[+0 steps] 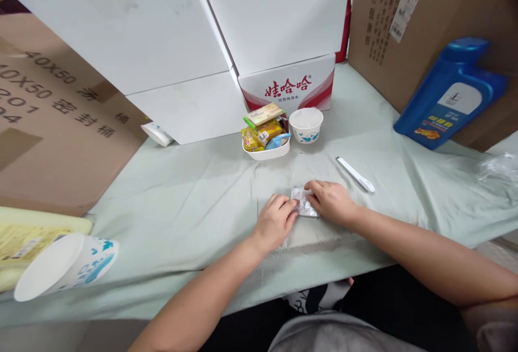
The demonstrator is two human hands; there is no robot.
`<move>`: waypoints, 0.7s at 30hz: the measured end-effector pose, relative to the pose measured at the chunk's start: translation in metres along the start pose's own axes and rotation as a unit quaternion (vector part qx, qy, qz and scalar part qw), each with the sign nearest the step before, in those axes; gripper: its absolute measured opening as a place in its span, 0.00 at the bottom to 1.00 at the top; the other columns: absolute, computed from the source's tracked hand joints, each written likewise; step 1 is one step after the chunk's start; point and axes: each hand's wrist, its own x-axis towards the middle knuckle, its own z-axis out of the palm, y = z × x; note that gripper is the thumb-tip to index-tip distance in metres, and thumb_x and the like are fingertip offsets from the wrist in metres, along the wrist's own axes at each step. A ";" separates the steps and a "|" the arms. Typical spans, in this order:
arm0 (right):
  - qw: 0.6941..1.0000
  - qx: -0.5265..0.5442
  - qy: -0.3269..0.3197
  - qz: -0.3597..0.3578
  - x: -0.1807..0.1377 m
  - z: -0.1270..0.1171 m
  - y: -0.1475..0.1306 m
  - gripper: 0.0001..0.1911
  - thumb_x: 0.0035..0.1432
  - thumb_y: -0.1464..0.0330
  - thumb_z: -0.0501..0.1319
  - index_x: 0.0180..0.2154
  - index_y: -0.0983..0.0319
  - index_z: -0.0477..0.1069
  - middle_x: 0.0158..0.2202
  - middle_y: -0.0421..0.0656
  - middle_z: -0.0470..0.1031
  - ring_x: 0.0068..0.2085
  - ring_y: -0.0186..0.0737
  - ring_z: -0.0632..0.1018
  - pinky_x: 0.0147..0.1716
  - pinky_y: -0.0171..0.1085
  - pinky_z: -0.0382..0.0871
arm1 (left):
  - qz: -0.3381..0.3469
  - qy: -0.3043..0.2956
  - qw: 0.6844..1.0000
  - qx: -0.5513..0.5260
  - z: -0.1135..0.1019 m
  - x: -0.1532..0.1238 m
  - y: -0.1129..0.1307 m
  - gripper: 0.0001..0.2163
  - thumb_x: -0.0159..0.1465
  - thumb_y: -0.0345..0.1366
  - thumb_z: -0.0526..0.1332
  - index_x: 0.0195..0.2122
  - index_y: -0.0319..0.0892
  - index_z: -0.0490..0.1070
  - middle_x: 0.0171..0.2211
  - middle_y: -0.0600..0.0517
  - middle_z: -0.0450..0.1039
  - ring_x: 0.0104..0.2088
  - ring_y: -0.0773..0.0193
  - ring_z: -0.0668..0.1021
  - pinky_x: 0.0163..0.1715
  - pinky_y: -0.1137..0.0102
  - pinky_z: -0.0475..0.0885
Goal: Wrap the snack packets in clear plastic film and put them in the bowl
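Note:
A small silvery foil packet (302, 204) lies on a flat grey pad (311, 233) near the table's front edge. My left hand (275, 222) pinches the packet's left end with curled fingers. My right hand (331, 201) rests over its right end, fingers bent down onto the foil. Both hands are closed on the same packet.
Behind the hands stand a white bowl of snack packets (267, 136), a white paper cup (306, 124) and a white pen-like tool (355, 174). A blue jug (451, 95) leans at the right. A paper cup (67, 271) lies at the left. Cardboard and white boxes (279, 17) line the back.

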 end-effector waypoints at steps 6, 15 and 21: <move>0.994 -0.054 0.071 -0.070 -0.004 0.002 0.001 0.12 0.66 0.68 0.53 0.43 0.64 0.74 0.46 0.55 0.75 0.50 0.52 0.74 0.47 0.47 0.68 | 0.007 -0.028 0.996 0.081 0.002 0.002 0.000 0.10 0.65 0.31 0.57 0.47 0.40 0.72 0.36 0.47 0.69 0.39 0.56 0.71 0.38 0.61 0.73; 0.983 -0.013 -0.069 -0.168 -0.016 0.021 -0.002 0.34 0.66 0.57 0.52 0.65 0.72 0.54 0.68 0.58 0.51 0.68 0.55 0.53 0.65 0.54 0.49 | -0.035 0.033 0.997 -0.057 -0.008 0.000 -0.011 0.04 0.60 0.28 0.60 0.36 0.41 0.70 0.37 0.48 0.73 0.40 0.58 0.74 0.43 0.62 0.72; 0.978 0.010 0.020 -0.210 -0.023 0.015 -0.007 0.15 0.65 0.71 0.52 0.48 0.64 0.74 0.52 0.50 0.76 0.55 0.48 0.74 0.52 0.46 0.69 | -0.031 0.025 0.999 -0.013 -0.005 0.000 -0.013 0.04 0.61 0.27 0.58 0.34 0.41 0.70 0.36 0.48 0.72 0.40 0.57 0.72 0.42 0.61 0.71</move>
